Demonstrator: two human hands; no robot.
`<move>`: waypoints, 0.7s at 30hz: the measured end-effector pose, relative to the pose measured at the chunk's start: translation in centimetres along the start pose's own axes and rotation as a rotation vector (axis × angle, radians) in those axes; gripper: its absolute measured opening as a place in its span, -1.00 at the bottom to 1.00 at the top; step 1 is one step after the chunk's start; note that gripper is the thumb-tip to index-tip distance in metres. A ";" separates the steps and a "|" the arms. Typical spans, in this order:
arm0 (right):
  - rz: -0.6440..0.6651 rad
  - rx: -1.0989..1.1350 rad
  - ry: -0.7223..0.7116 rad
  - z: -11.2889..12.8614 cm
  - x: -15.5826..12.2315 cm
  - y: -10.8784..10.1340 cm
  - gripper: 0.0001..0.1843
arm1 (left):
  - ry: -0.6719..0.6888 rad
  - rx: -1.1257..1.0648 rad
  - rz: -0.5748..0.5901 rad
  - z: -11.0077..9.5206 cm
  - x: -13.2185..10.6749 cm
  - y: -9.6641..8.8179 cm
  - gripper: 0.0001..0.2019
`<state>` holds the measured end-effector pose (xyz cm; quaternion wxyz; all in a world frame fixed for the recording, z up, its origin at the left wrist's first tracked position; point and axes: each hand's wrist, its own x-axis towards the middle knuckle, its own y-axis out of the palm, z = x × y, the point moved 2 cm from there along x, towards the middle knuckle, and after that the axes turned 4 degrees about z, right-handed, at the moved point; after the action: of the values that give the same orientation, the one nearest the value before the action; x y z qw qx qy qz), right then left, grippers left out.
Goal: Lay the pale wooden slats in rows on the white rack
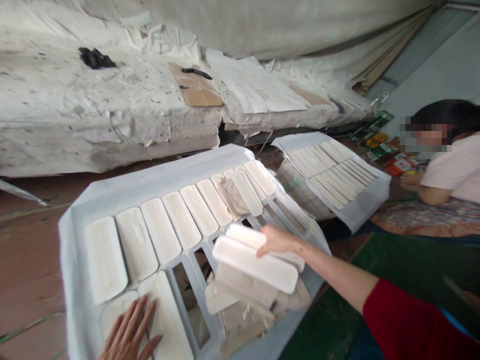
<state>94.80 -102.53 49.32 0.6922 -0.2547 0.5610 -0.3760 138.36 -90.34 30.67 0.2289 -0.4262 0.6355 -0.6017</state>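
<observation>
A white frame with rows of long slots (123, 192) lies in front of me, most slots filled with pale oblong pieces (160, 230). My left hand (129, 332) rests flat, fingers spread, on a piece (168, 320) in the near row. My right hand (276, 240) lies on a small stack of loose white pieces (255, 265) above the frame's right part, fingers curled over the stack's upper edge. Under the stack sit more pieces and greyish scraps (247, 300). A few near-row slots (187, 295) are open.
A second white frame with filled slots (333, 172) lies at the right, beside a seated person in a pale top (453, 170). Behind is a long paper-covered bench (112, 100) with cardboard (195, 85) and dark objects. Coloured packets (378, 137) lie at the far right.
</observation>
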 end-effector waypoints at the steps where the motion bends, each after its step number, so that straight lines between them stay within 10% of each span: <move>1: -0.049 -0.004 0.014 -0.8 1.5 -2.6 -0.59 | 0.001 -0.014 0.028 -0.2 0.0 -0.2 -0.34; 4: -0.305 -0.075 0.081 -2.7 5.2 -7.4 -0.44 | 0.046 -0.049 0.097 -0.6 0.0 -0.2 -0.37; 6: -0.398 -0.120 0.064 -2.5 5.9 -7.0 -0.31 | 0.032 -0.070 0.122 -0.6 -0.2 0.1 -0.37; 10: -0.217 -0.171 -0.134 0.3 3.2 2.6 -0.50 | -0.066 -0.083 0.139 -0.3 -0.4 0.7 -0.30; 15: -0.078 -0.232 -0.138 1.6 -1.2 15.2 -0.22 | -0.110 0.004 0.142 -0.6 -0.4 0.6 -0.26; 21: -0.102 -0.234 -0.111 0.4 -1.8 15.8 -0.88 | -0.104 0.111 0.185 -0.6 0.6 0.7 -0.35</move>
<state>98.72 -91.86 38.22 0.6679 -0.3822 0.5480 -0.3280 137.34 -90.55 30.27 0.3391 -0.3831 0.6252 -0.5894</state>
